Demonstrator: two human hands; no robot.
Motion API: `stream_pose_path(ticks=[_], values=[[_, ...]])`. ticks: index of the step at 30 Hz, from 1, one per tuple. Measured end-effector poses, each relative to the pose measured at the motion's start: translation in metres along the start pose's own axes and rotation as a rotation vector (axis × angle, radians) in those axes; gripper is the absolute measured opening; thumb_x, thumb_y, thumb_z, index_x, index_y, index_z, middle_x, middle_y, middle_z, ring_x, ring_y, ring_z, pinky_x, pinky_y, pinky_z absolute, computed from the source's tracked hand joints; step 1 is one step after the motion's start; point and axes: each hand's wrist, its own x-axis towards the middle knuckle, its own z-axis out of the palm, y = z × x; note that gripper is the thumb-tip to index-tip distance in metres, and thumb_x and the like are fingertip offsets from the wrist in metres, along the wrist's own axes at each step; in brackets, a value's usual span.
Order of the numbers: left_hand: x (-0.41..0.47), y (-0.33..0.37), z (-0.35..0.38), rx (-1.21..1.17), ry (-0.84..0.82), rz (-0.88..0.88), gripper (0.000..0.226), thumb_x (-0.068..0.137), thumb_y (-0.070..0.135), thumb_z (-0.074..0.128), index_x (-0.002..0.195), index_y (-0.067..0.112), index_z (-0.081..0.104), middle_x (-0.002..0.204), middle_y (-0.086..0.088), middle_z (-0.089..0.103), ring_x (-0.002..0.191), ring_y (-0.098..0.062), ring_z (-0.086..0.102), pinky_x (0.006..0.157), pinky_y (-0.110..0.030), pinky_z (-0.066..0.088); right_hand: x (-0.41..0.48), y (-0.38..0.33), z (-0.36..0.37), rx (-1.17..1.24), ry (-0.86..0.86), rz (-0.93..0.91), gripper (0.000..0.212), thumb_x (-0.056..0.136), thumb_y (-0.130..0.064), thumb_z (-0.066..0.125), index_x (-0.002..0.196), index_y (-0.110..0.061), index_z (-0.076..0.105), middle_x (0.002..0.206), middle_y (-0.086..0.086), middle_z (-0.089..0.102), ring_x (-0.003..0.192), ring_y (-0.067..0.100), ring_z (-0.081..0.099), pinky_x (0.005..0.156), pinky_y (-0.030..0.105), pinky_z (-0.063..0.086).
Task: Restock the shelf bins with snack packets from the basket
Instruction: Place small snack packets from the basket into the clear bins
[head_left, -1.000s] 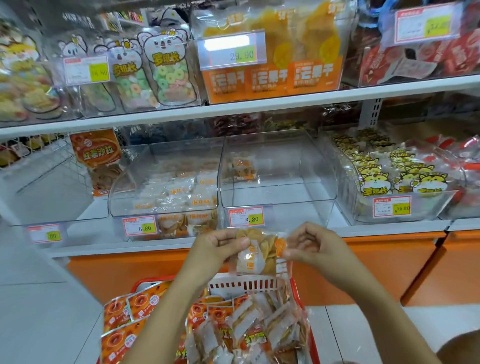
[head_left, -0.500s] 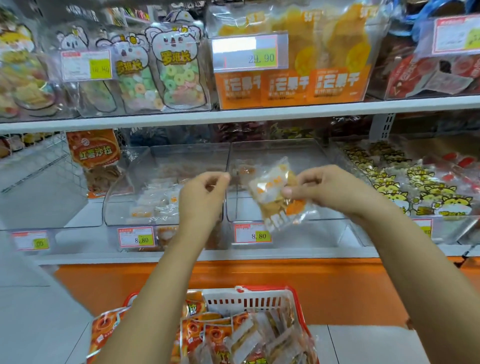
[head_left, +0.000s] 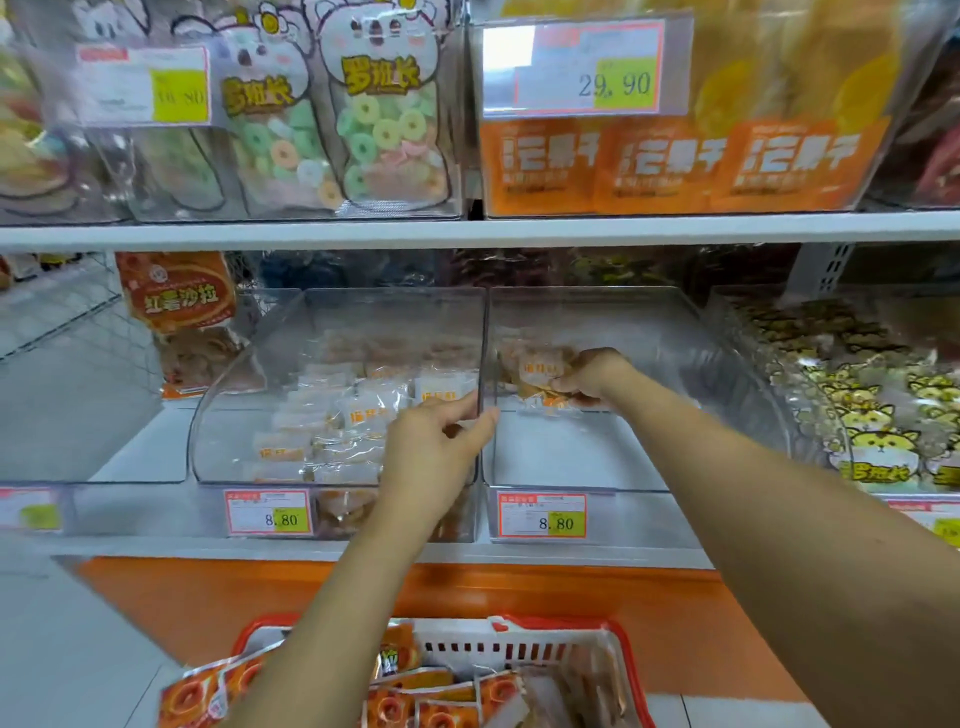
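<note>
Two bins stand side by side on the shelf (head_left: 519, 552). Left bin (head_left: 234, 415) holds packets (head_left: 363, 410); right bin (head_left: 571, 452) holds one packet (head_left: 537, 371), rearward. Basket (head_left: 519, 647) sits below, in front.
</note>
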Motion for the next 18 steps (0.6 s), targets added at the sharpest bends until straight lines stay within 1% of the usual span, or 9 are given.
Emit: stream_pose_path(ticks=[2,5,6,8,10,11,14,16,18], values=[[0.002,-0.004,0.000,0.001,0.000,0.000,0.025,0.087,0.033,0.065,0.110,0.024,0.073,0.084,-0.004,0.068,0.071,-0.012,0.061,0.065,-0.025,0.049,0.019,0.003,0.015,-0.105,0.046,0.016,0.042,0.084,-0.015,0.072,0.121,0.000,0.059,0.117,0.017,0.064,0.097,0.025,0.063,0.094,0.036,0.052],[0.004,-0.008,0.001,-0.011,0.006,0.012,0.024,0.086,0.032,0.065,0.108,0.024,0.074,0.077,-0.001,0.064,0.060,-0.009,0.053,0.058,-0.024,0.042,0.032,-0.002,0.028,-0.219,0.116,0.050,0.050,0.081,-0.036,0.073,0.117,-0.003,0.061,0.110,0.010,0.066,0.101,0.023,0.064,0.091,0.029,0.052],[0.005,-0.009,0.001,-0.017,0.008,0.017,0.024,0.086,0.032,0.065,0.107,0.024,0.074,0.075,-0.001,0.062,0.058,-0.008,0.051,0.057,-0.023,0.040,0.034,-0.005,0.031,-0.213,0.132,0.049,0.049,0.082,-0.035,0.072,0.116,-0.003,0.060,0.113,0.010,0.066,0.101,0.021,0.063,0.083,0.022,0.053],[0.006,-0.011,0.001,-0.013,0.010,0.025,0.024,0.086,0.031,0.066,0.107,0.024,0.074,0.076,-0.003,0.063,0.058,-0.005,0.050,0.057,-0.019,0.040,0.041,-0.005,0.037,-0.116,0.109,0.035,0.032,0.085,-0.022,0.070,0.110,-0.006,0.058,0.122,0.013,0.062,0.094,0.017,0.057,0.053,0.006,0.046],[0.006,-0.011,0.001,-0.014,0.013,0.025,0.024,0.087,0.031,0.066,0.108,0.023,0.074,0.079,-0.006,0.064,0.057,-0.002,0.049,0.056,-0.013,0.038,0.040,-0.004,0.042,-0.011,0.103,0.020,0.025,0.087,-0.012,0.066,0.107,-0.013,0.051,0.125,0.016,0.058,0.090,0.016,0.050,0.039,0.004,0.038],[0.006,-0.011,0.001,-0.012,0.014,0.024,0.024,0.087,0.030,0.066,0.108,0.023,0.073,0.079,-0.006,0.063,0.057,-0.002,0.049,0.056,-0.013,0.038,0.041,-0.002,0.043,0.029,0.115,0.009,0.029,0.087,-0.013,0.066,0.112,-0.011,0.051,0.123,0.015,0.058,0.091,0.018,0.052,0.043,0.003,0.041],[0.007,-0.012,0.000,0.008,0.016,0.037,0.024,0.087,0.031,0.066,0.107,0.022,0.074,0.076,-0.003,0.064,0.061,-0.004,0.051,0.056,-0.011,0.039,0.043,-0.009,0.042,-0.007,0.183,0.064,0.063,0.082,-0.030,0.073,0.130,0.000,0.044,0.128,0.011,0.056,0.113,0.023,0.057,0.088,0.020,0.050],[0.007,-0.012,0.000,-0.001,0.009,0.035,0.025,0.087,0.033,0.065,0.106,0.020,0.074,0.068,0.004,0.061,0.057,-0.001,0.049,0.054,-0.010,0.038,0.046,-0.009,0.039,-0.042,0.209,0.089,0.083,0.070,-0.046,0.079,0.130,-0.002,0.043,0.128,0.011,0.057,0.114,0.024,0.058,0.095,0.029,0.049],[0.007,-0.012,0.000,-0.019,0.002,0.032,0.024,0.087,0.033,0.065,0.103,0.018,0.075,0.059,0.010,0.055,0.053,0.001,0.046,0.052,-0.010,0.036,0.030,-0.018,0.034,-0.120,0.206,0.060,0.084,0.068,-0.051,0.077,0.126,-0.001,0.045,0.120,0.010,0.059,0.111,0.024,0.059,0.092,0.030,0.050]])
